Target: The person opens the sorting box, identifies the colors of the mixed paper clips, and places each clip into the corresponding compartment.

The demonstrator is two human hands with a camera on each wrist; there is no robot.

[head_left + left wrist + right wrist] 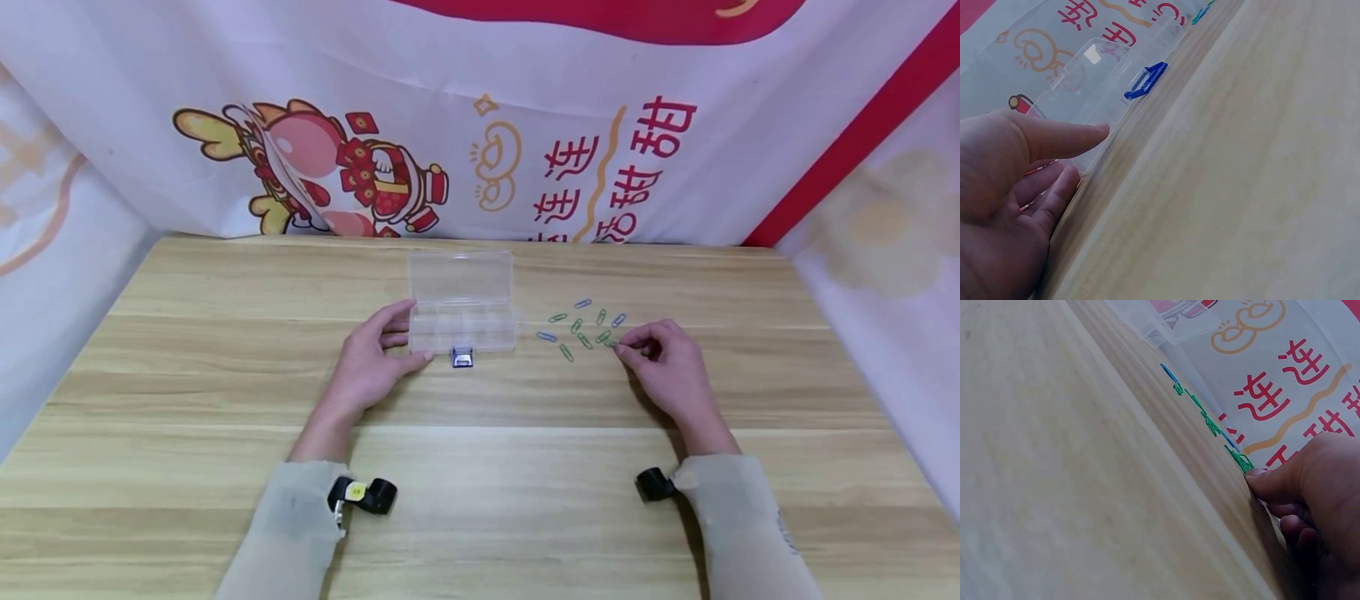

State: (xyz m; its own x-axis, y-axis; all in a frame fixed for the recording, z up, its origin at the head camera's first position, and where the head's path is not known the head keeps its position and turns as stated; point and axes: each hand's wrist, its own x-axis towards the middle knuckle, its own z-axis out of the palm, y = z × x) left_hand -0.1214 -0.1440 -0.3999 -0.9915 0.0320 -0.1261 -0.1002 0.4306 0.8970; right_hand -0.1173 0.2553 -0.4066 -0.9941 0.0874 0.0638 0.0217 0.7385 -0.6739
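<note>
A clear plastic compartment box lies on the wooden table, its transparent lid raised at the back. On the front edge is a blue latch, also seen in the left wrist view. My left hand grips the box's left end, thumb along the front corner and fingers at the side. To the right of the box, green and blue paper clips lie scattered. My right hand pinches a green paper clip between thumb and index finger, low at the right edge of the scatter.
The wooden table meets a printed white cloth just behind the box. More cloth hangs along both sides. Black wrist cameras sit at both sleeves.
</note>
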